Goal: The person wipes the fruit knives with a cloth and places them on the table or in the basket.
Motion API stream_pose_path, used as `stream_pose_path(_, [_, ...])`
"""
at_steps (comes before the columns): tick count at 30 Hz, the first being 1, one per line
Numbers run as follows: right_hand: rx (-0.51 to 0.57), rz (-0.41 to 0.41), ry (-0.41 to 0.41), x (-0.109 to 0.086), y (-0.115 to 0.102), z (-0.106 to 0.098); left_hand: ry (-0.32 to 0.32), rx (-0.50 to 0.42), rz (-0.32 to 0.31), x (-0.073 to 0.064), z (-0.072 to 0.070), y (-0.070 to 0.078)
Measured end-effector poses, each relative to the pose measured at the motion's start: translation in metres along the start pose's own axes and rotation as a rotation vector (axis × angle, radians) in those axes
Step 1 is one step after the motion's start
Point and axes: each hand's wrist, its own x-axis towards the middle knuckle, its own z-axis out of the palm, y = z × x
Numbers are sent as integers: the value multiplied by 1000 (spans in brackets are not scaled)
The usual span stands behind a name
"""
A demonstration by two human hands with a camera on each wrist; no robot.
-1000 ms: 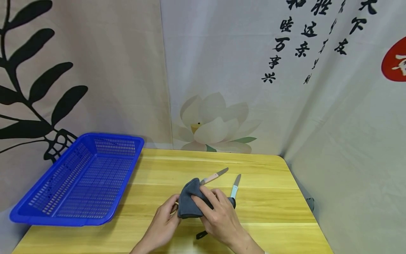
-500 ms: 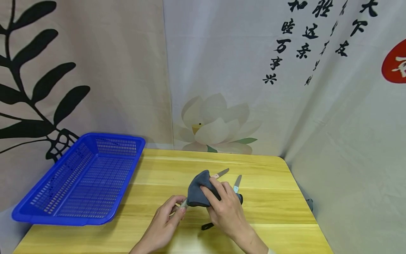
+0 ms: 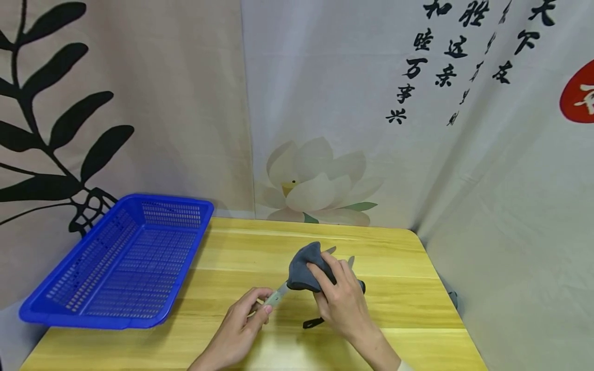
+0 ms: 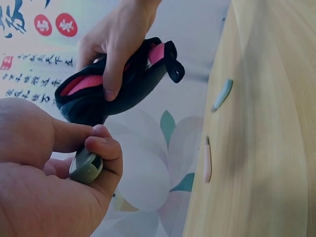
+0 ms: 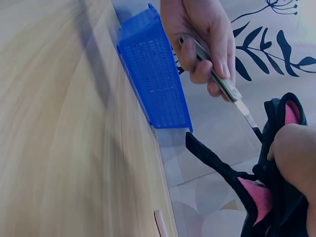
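Observation:
My left hand (image 3: pixel 241 319) grips the pale green handle of a small knife (image 3: pixel 276 298), whose blade points away to the upper right. A dark grey cloth (image 3: pixel 303 268) with pink lining, black edging and a loop is folded over the front of the blade and hides its tip. My right hand (image 3: pixel 343 299) pinches this cloth from above. In the right wrist view, part of the bare blade (image 5: pixel 247 116) shows between handle and cloth. On the table behind the right hand lie a light blue-handled knife (image 4: pixel 224 94) and a pink-handled knife (image 4: pixel 207 163).
A large blue plastic basket (image 3: pixel 160 314) with perforated sides stands at the left of the wooden table (image 3: pixel 394 350). Printed curtains (image 3: pixel 325 93) hang close behind the table and along its right side.
My right hand and the cloth have moved right and away from my left hand, baring the knife's handle and some blade. The cloth now covers more of the two knives behind it.

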Motion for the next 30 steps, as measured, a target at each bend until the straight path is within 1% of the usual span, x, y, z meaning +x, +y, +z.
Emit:
stream_pose_path(6, [-42,65,10,-2,13,-4,-3,-3,17,-2,-1,-2])
stream_pose_path(11, [-56,106,30,-4,20,-8,17,-39,-33,-3,-4,-3])
stream_pose_path(14, [-26,120,39,-6,19,-9,51,-63,-65,-3,-7,-3])
stream_pose_path(17, [15,120,60,-7,15,-11,84,-77,-84,-1,-10,-2])
stream_pose_path(20, [55,92,88,-9,9,-11,110,-83,-95,0,-11,-1])
stream_pose_path(22, [63,60,98,-9,3,-11,126,-85,-93,0,-12,-1])
stream_pose_path(25, [63,-4,110,-8,-7,-10,146,-90,-80,-1,-12,0])
stream_pose_path(27, [64,-58,125,-7,-14,-8,156,-96,-59,-1,-11,1])
stream_pose_path(30, [70,-128,125,-5,-24,-5,150,-100,-59,0,-10,2])
